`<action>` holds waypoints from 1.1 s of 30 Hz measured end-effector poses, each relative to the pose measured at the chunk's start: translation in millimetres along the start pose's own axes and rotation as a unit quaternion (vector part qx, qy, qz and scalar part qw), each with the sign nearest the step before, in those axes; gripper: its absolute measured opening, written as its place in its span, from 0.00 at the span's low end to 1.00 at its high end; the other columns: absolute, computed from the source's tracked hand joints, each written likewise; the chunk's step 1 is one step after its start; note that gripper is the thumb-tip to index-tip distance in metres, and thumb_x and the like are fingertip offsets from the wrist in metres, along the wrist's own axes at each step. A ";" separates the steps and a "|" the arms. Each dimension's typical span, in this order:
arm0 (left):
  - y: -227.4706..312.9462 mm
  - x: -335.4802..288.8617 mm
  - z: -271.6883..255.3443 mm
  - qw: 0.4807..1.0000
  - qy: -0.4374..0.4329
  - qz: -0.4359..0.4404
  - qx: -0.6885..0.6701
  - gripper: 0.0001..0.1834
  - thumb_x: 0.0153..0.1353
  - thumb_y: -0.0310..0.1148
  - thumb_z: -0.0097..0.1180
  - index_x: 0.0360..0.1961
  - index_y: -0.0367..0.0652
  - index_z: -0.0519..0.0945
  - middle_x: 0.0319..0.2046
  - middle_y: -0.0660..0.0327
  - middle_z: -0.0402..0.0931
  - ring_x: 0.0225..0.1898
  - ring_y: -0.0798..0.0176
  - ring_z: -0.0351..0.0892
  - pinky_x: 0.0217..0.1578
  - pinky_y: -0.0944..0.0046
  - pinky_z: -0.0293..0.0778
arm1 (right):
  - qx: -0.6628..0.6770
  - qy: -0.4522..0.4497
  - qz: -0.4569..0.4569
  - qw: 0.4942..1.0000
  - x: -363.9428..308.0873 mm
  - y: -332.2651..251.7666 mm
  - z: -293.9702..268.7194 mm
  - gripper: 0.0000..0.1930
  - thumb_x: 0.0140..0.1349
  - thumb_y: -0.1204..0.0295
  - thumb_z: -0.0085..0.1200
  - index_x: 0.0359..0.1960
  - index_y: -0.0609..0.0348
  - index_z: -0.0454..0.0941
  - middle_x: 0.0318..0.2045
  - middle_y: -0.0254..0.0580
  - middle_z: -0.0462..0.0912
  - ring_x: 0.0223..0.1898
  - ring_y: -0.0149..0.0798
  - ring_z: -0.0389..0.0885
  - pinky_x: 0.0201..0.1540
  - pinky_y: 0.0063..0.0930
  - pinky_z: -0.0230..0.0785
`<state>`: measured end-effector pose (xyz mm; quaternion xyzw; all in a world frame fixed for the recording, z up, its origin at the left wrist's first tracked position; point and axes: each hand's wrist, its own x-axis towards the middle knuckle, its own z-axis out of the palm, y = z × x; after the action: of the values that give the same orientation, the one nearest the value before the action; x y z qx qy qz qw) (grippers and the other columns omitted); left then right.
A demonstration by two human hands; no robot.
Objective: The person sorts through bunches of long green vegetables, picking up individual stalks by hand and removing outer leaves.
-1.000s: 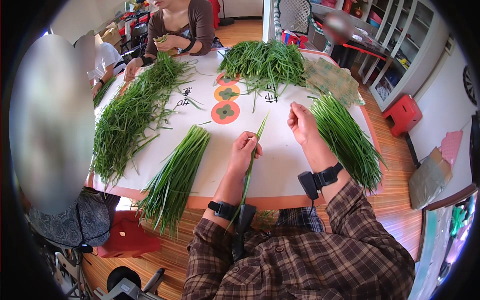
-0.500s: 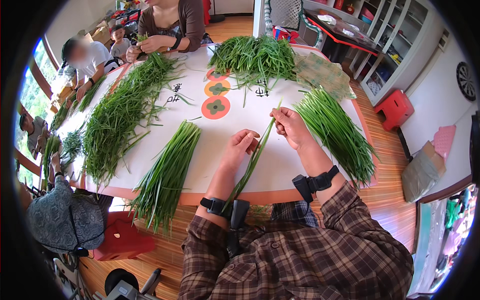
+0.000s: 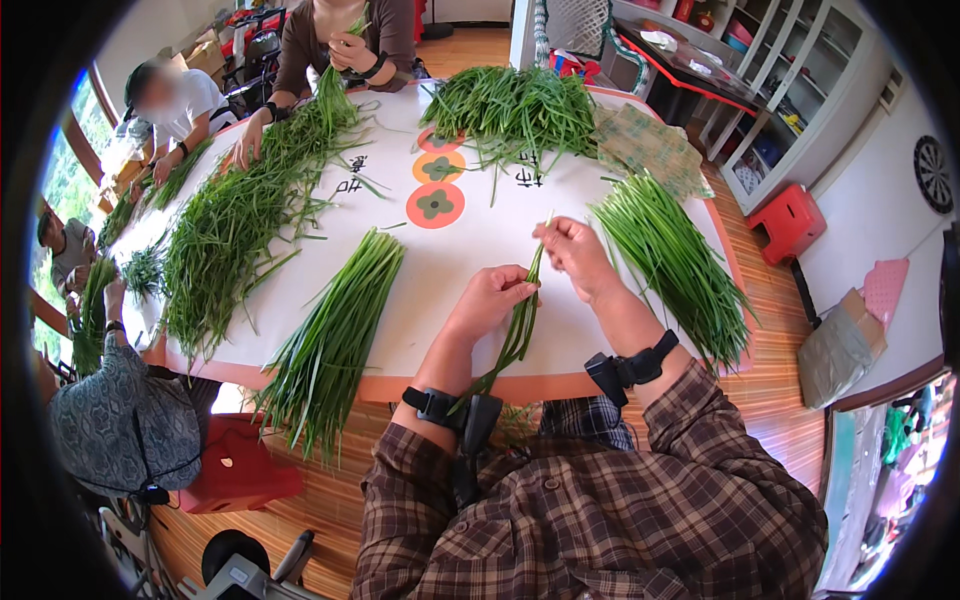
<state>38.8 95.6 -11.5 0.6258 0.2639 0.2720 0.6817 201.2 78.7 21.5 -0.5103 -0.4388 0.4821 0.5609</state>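
1. The person's left hand (image 3: 490,302) is holding a few slender green stalks (image 3: 522,325) over the near part of the tabletop (image 3: 425,320); its grip is clamping them between thumb and fingers.
2. The right hand (image 3: 578,255) is hovering just beyond the left, its bent fingers meeting the pale upper ends of those stalks; blur is hiding the contact, so one cannot tell whether this grip is pinching them or only touching.
3. The held stalks are slanting, their dark lower ends trailing toward the left wrist and over the near edge of the tabletop.
4. To the left of the hands, a neat green bundle (image 3: 335,335) is lying with its pale ends pointing away from the person and its leaf tips hanging over the edge.
5. To the right, beside the right forearm, a second bundle (image 3: 675,270) is lying aslant, pale ends also facing away.
6. Farther off, a thick green heap (image 3: 510,112) is resting near the far edge, next to a patterned sheet (image 3: 652,152).
7. A long, loose pile (image 3: 230,225) is stretching along the left side, where a co-worker in a brown top (image 3: 395,30) is grasping a raised bunch (image 3: 333,90) with one hand and laying the other on the pile.
8. Printed orange fruits (image 3: 436,205) are showing between the greens.
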 end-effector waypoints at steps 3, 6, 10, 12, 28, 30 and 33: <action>-0.1 0.7 0.8 1.000 0.005 0.008 0.001 0.07 0.57 0.29 0.50 0.32 0.37 0.75 0.24 0.64 0.76 0.26 0.76 0.70 0.29 0.75 0.66 | 0.113 0.042 -0.038 0.992 7.0 -6.8 -11.0 0.08 0.58 0.68 0.50 0.25 0.59 0.73 0.17 0.27 0.66 0.15 0.20 0.57 0.17 0.12 0.52; -3.6 3.1 -4.7 0.999 0.035 0.020 -0.024 0.07 0.57 0.29 0.50 0.33 0.37 0.75 0.23 0.63 0.76 0.23 0.76 0.70 0.26 0.75 0.66 | 0.230 0.124 -0.007 0.965 11.3 -5.4 -22.4 0.08 0.58 0.67 0.50 0.30 0.59 0.73 0.18 0.26 0.66 0.16 0.20 0.57 0.18 0.12 0.52; -10.7 5.7 -13.2 0.974 0.129 0.050 -0.178 0.06 0.58 0.32 0.49 0.32 0.43 0.74 0.25 0.61 0.77 0.21 0.75 0.70 0.22 0.77 0.65 | 0.104 0.004 0.094 0.990 -11.7 2.4 -6.8 0.16 0.60 0.58 0.44 0.38 0.60 0.72 0.27 0.33 0.74 0.16 0.20 0.58 0.18 0.13 0.53; -9.5 5.8 -15.1 0.942 0.178 0.087 -0.270 0.05 0.58 0.32 0.50 0.31 0.43 0.73 0.26 0.59 0.78 0.20 0.74 0.72 0.22 0.76 0.68 | -0.006 -0.103 0.135 0.986 -25.0 2.2 4.9 0.20 0.59 0.55 0.44 0.41 0.60 0.72 0.33 0.35 0.77 0.19 0.19 0.61 0.19 0.12 0.54; 16.7 -22.0 -40.0 0.829 0.294 0.232 -0.415 0.03 0.59 0.32 0.47 0.32 0.45 0.68 0.32 0.57 0.76 0.34 0.64 0.76 0.35 0.67 0.72 | -0.182 -0.325 0.223 0.901 -125.5 -7.9 -15.3 0.11 0.61 0.66 0.43 0.30 0.61 0.73 0.20 0.29 0.71 0.22 0.22 0.65 0.28 0.16 0.59; 38.5 -36.4 -50.9 0.812 0.304 0.256 -0.428 0.05 0.60 0.34 0.47 0.32 0.45 0.68 0.34 0.59 0.75 0.39 0.62 0.74 0.37 0.67 0.71 | -0.158 -0.344 0.234 0.895 -141.2 14.4 -35.8 0.11 0.61 0.66 0.43 0.31 0.60 0.73 0.21 0.29 0.71 0.22 0.22 0.65 0.27 0.16 0.59; 84.9 -78.8 -69.2 0.811 0.324 0.302 -0.382 0.09 0.61 0.36 0.43 0.37 0.43 0.70 0.36 0.58 0.74 0.41 0.63 0.72 0.37 0.66 0.70 | -0.147 -0.371 0.240 0.885 -144.0 13.4 -40.7 0.11 0.61 0.66 0.43 0.31 0.59 0.73 0.21 0.29 0.72 0.23 0.22 0.66 0.27 0.16 0.60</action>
<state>-69.2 95.4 69.3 0.2384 0.1419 0.7300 0.6246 218.4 -69.6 4.4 -0.4606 -0.5450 0.6858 0.1428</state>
